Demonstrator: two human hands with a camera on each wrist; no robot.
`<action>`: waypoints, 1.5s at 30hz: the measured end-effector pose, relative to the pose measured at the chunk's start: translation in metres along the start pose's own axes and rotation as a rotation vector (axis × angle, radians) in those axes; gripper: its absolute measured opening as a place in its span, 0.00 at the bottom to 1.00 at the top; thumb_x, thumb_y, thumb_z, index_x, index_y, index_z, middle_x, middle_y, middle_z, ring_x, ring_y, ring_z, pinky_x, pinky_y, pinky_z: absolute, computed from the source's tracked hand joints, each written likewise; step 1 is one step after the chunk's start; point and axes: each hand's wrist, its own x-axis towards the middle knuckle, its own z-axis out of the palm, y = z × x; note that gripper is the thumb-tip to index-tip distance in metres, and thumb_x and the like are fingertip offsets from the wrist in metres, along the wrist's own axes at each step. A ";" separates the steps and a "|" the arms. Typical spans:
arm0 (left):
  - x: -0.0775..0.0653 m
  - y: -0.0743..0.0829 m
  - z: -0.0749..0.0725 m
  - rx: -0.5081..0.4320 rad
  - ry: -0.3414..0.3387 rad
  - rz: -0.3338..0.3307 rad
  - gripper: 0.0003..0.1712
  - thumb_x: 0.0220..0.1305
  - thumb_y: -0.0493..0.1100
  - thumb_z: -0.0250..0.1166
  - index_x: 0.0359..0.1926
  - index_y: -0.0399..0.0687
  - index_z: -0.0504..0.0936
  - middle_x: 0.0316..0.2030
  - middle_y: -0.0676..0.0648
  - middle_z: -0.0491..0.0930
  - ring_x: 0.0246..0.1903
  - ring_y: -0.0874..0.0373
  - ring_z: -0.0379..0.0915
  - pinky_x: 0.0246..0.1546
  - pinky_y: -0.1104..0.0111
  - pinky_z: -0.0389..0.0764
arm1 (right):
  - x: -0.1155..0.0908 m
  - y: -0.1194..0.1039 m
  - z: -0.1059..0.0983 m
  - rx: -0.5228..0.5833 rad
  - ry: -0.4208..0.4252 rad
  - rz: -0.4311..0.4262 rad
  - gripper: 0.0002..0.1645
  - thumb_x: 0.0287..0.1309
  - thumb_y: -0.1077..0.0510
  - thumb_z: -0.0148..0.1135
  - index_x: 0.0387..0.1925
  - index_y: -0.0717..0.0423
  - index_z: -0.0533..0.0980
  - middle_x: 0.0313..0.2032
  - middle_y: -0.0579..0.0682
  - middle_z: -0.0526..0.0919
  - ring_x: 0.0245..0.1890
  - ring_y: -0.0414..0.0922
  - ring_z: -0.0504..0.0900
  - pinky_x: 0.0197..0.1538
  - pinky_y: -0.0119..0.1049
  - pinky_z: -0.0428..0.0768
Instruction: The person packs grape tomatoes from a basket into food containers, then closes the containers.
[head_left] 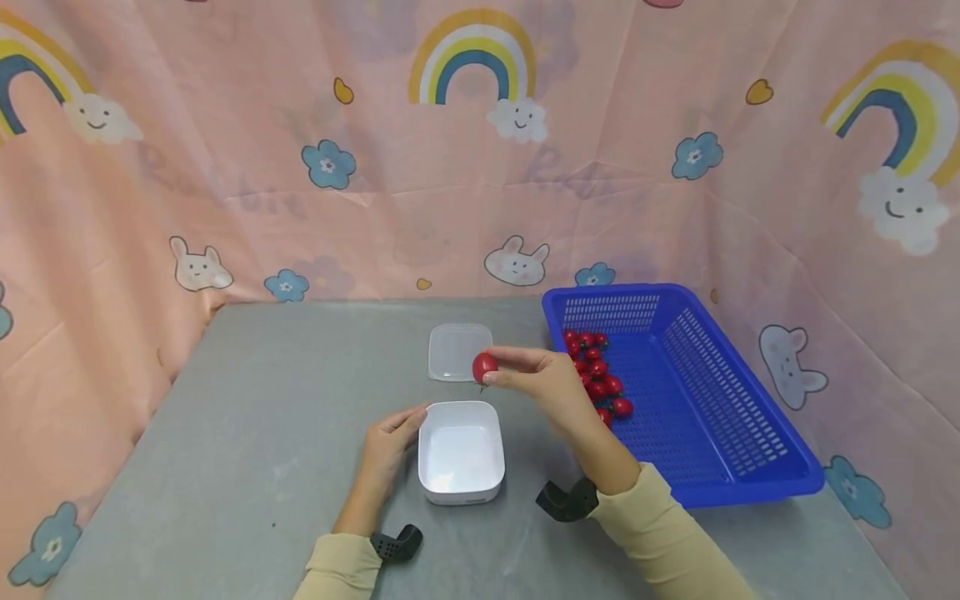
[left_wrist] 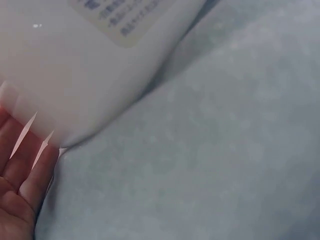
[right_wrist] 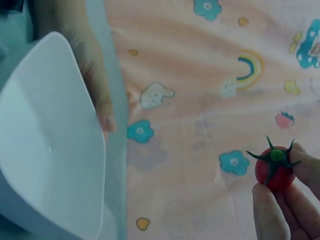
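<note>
A cherry tomato point(head_left: 484, 367) with a green stem is pinched between the thumb and fingers of my right hand point(head_left: 543, 379), above and behind a white square container point(head_left: 461, 450). In the right wrist view the tomato point(right_wrist: 275, 167) shows its leafy green top. My left hand point(head_left: 386, 446) rests against the container's left side, its fingers fairly straight along the outer wall. The left wrist view shows these fingertips touching the white wall point(left_wrist: 75, 75), which bears a printed label. Inside the container I see only its white bottom.
A clear square lid point(head_left: 453, 350) lies flat behind the container. To the right stands a blue perforated basket point(head_left: 705, 400), with several cherry tomatoes point(head_left: 597, 369) along its left side. A patterned pink curtain point(head_left: 375, 225) hangs behind the grey table point(head_left: 247, 433).
</note>
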 end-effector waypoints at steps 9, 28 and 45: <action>0.000 0.000 -0.001 0.025 0.013 -0.022 0.17 0.65 0.43 0.66 0.50 0.35 0.86 0.49 0.41 0.86 0.44 0.69 0.80 0.45 0.76 0.81 | -0.006 0.011 0.023 0.012 -0.037 0.012 0.23 0.55 0.59 0.72 0.54 0.58 0.82 0.51 0.57 0.86 0.53 0.50 0.84 0.63 0.50 0.77; 0.002 -0.002 -0.001 0.025 0.002 -0.020 0.20 0.65 0.48 0.68 0.51 0.38 0.86 0.52 0.41 0.85 0.48 0.66 0.81 0.52 0.68 0.82 | 0.006 0.067 0.067 -0.130 -0.036 0.007 0.20 0.46 0.60 0.78 0.44 0.58 0.87 0.44 0.54 0.89 0.52 0.50 0.85 0.56 0.47 0.80; 0.000 0.001 0.000 -0.034 -0.013 0.006 0.20 0.65 0.43 0.67 0.52 0.32 0.84 0.49 0.41 0.86 0.41 0.73 0.81 0.46 0.77 0.80 | 0.003 0.077 0.088 -0.359 -0.030 -0.203 0.17 0.42 0.63 0.79 0.39 0.62 0.87 0.39 0.55 0.90 0.46 0.50 0.86 0.52 0.49 0.82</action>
